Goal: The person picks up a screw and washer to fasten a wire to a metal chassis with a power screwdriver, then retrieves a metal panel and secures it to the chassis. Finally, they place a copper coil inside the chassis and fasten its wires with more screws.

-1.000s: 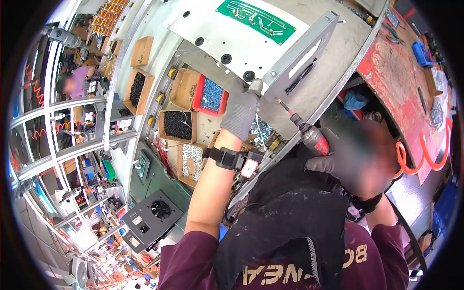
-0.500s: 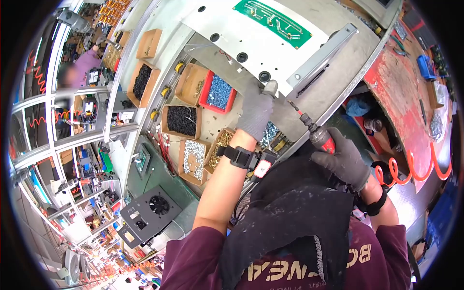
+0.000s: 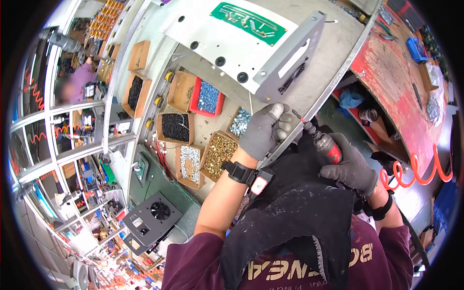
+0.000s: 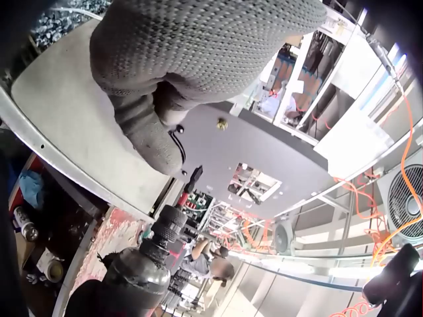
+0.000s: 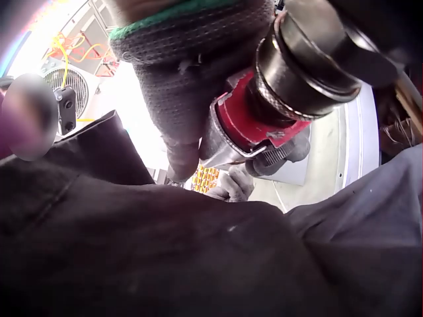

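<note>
In the head view my gloved left hand [image 3: 266, 131] is over the bench's near edge, its fingers curled in. I cannot tell whether anything small lies inside them. My gloved right hand [image 3: 355, 164] grips a red and black power screwdriver [image 3: 329, 147] round its body. The bit [image 3: 297, 115] points up and left, its tip close beside the left fingertips. Just beyond the left hand stands a grey metal plate [image 3: 309, 46], upright at the end of a white panel [image 3: 203, 36] with a green patterned board [image 3: 249, 23]. The right wrist view shows the screwdriver's red body [image 5: 248, 119] in the glove.
Left of the hand are boxes of brass-coloured fasteners [image 3: 220, 152], silvery ones [image 3: 190, 162], black ones [image 3: 176, 127] and a red bin of blue ones [image 3: 208, 96]. A grey fan unit [image 3: 157, 217] sits lower left. A red coiled hose [image 3: 415, 171] hangs at right.
My left hand has come off the panel's corner toward me, its fingers now curled near the bit. The screwdriver's tip has left the grey plate's edge.
</note>
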Motion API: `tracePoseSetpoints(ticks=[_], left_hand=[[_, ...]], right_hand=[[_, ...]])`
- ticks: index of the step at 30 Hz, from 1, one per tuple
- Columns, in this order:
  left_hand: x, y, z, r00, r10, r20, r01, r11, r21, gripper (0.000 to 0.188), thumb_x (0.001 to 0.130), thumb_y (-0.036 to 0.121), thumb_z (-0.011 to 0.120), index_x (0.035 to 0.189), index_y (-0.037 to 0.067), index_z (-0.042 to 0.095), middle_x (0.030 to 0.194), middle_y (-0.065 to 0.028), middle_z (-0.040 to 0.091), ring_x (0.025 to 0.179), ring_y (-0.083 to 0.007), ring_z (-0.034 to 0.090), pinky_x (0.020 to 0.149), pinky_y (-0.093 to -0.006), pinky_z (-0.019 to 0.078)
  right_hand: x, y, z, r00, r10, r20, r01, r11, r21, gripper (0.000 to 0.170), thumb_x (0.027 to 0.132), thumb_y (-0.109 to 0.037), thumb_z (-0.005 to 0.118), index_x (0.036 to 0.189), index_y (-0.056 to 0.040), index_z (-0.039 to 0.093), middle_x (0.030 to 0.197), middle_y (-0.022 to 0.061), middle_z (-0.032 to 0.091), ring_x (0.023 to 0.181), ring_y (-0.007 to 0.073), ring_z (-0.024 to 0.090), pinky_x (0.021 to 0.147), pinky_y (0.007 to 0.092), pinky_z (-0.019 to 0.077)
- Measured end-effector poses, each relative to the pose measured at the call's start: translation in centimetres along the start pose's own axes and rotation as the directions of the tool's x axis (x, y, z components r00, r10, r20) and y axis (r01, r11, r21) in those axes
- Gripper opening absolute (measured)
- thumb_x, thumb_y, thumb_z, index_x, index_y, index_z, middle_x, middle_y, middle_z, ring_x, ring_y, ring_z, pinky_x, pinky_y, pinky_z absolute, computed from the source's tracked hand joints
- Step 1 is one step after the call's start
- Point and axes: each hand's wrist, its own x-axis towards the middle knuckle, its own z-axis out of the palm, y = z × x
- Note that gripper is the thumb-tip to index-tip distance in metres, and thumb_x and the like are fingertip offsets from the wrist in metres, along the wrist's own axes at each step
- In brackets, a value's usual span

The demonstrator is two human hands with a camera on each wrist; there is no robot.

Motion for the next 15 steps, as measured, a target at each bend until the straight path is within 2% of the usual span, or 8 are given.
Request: tracePoseSetpoints(ticks=[1, 3, 4, 6, 10, 12, 13, 15], left_hand=[[0.2, -0.1, 0.3, 1.0, -0.008, 0.009, 0.008, 1.0, 0.011, 0.031, 0.095, 0.028, 0.05, 0.106, -0.001, 0.054, 0.081, -0.0076, 0.062, 0.057, -0.0089, 0.057, 0.048, -0.0194, 0.0482], [0.6, -0.3, 0.9, 0.99, 0.047, 0.131, -0.062, 0.992, 0.111, 0.033, 0.096, 0.032, 0.048, 0.102, 0.001, 0.055, 0.069, -0.0033, 0.058, 0.049, -0.0059, 0.046, 0.042, -0.0176, 0.0368], [0.7, -0.3, 1.4, 0.989, 0.036, 0.141, -0.053, 0.991, 0.122, 0.033, 0.096, 0.032, 0.048, 0.102, 0.001, 0.055, 0.069, -0.0033, 0.058, 0.049, -0.0059, 0.046, 0.042, -0.0176, 0.0368], [0.9, -0.3, 2.5, 0.979, 0.053, 0.197, -0.094, 0.974, 0.208, 0.036, 0.095, 0.037, 0.049, 0.097, 0.002, 0.056, 0.063, -0.0015, 0.054, 0.044, -0.0056, 0.038, 0.041, -0.0188, 0.0326], [1.1, 0.5, 4.0, 0.968, 0.065, 0.242, -0.151, 0.921, 0.36, 0.038, 0.093, 0.04, 0.052, 0.091, 0.002, 0.059, 0.062, -0.0004, 0.054, 0.044, -0.0049, 0.041, 0.042, -0.0189, 0.035], [1.1, 0.7, 4.6, 0.976, 0.169, 0.138, -0.218, 0.752, 0.622, 0.042, 0.091, 0.043, 0.055, 0.087, 0.001, 0.06, 0.062, 0.0002, 0.054, 0.045, -0.0042, 0.044, 0.042, -0.0191, 0.0359], [1.3, 0.7, 4.8, 0.976, 0.166, 0.141, -0.218, 0.75, 0.624, 0.042, 0.091, 0.043, 0.055, 0.087, 0.001, 0.06, 0.062, 0.0002, 0.054, 0.045, -0.0042, 0.044, 0.042, -0.0191, 0.0359], [1.3, 0.6, 5.1, 0.948, 0.222, 0.227, -0.317, 0.691, 0.649, 0.045, 0.089, 0.045, 0.057, 0.086, 0.0, 0.062, 0.062, 0.0007, 0.054, 0.046, -0.004, 0.046, 0.042, -0.0187, 0.0364]], right_hand=[[-0.3, 0.2, -0.1, 1.0, 0.002, -0.01, -0.002, 1.0, 0.015, 0.073, 0.065, -0.038, 0.081, 0.12, -0.0074, 0.044, 0.095, 0.0154, 0.06, 0.088, 0.0312, 0.06, 0.077, 0.0384, 0.0454], [-0.7, 0.6, -0.4, 1.0, 0.004, -0.022, -0.004, 1.0, 0.016, 0.072, 0.066, -0.038, 0.08, 0.12, -0.0073, 0.044, 0.093, 0.0162, 0.06, 0.087, 0.0323, 0.06, 0.076, 0.0388, 0.0456], [-0.8, 0.7, -0.6, 1.0, 0.001, -0.021, -0.001, 1.0, 0.009, 0.07, 0.066, -0.038, 0.079, 0.119, -0.0072, 0.044, 0.091, 0.017, 0.061, 0.085, 0.0334, 0.06, 0.075, 0.0392, 0.0459], [-1.1, 1.0, -0.7, 0.999, 0.002, -0.038, -0.001, 1.0, 0.02, 0.069, 0.067, -0.038, 0.079, 0.119, -0.0073, 0.044, 0.088, 0.0177, 0.061, 0.083, 0.0346, 0.061, 0.073, 0.0397, 0.0461], [-1.3, 1.1, -1.4, 0.997, 0.066, -0.029, -0.065, 0.998, 0.019, 0.067, 0.068, -0.039, 0.077, 0.117, -0.0075, 0.045, 0.083, 0.018, 0.061, 0.08, 0.0364, 0.061, 0.069, 0.041, 0.0465], [-1.4, 1.2, -2.0, 0.997, 0.083, -0.003, -0.083, 0.997, -0.002, 0.066, 0.068, -0.039, 0.077, 0.117, -0.0076, 0.045, 0.081, 0.0179, 0.061, 0.079, 0.0366, 0.062, 0.068, 0.0412, 0.0466], [-1.4, 1.2, -2.3, 0.995, 0.096, 0.025, -0.095, 0.995, -0.029, 0.065, 0.068, -0.039, 0.077, 0.116, -0.0077, 0.045, 0.08, 0.0177, 0.061, 0.078, 0.0369, 0.062, 0.067, 0.0414, 0.0466], [-1.4, 0.9, -3.0, 0.993, 0.108, 0.038, -0.108, 0.994, -0.024, 0.066, 0.068, -0.039, 0.077, 0.116, -0.0075, 0.046, 0.081, 0.0177, 0.061, 0.079, 0.0362, 0.062, 0.068, 0.0412, 0.0467]])
